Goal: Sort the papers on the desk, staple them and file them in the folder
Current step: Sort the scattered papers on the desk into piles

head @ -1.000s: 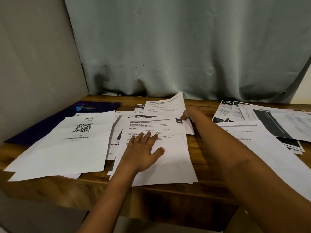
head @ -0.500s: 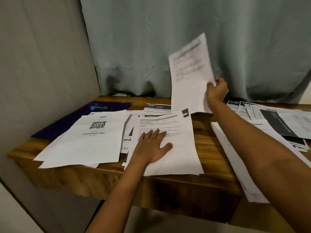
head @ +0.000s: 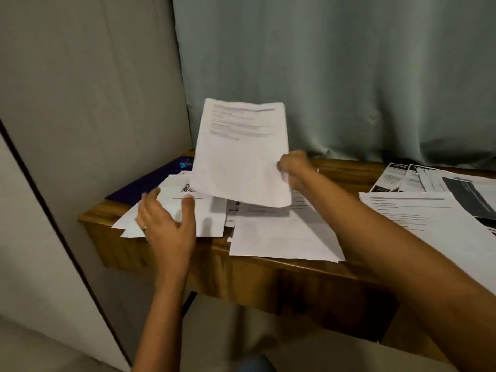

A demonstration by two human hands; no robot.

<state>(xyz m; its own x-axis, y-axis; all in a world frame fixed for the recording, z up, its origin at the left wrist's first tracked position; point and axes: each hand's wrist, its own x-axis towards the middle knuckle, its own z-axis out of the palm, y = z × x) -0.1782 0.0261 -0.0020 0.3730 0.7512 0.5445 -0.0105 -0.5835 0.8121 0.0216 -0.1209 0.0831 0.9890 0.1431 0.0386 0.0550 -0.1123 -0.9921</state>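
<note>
My right hand (head: 294, 170) grips a printed white sheet (head: 241, 154) by its right edge and holds it upright above the desk. My left hand (head: 167, 224) hovers below the sheet's lower left corner, fingers spread, holding nothing. Under it lies a sheet with a QR code (head: 188, 208). A pile of white papers (head: 281, 234) lies at the desk's front edge. A dark blue folder (head: 142, 183) lies at the far left corner, with a small blue object (head: 185, 165), possibly a stapler, partly hidden by the raised sheet.
More printed papers, some with dark blocks (head: 434, 200), spread over the right side of the wooden desk (head: 268, 280). A grey-green curtain (head: 335, 76) hangs behind, and a wall panel (head: 88, 103) closes off the left.
My right hand has carried the lifted sheet leftward and lower. My left hand has come off the front pile and risen toward the sheet. The camera has turned right and tilted.
</note>
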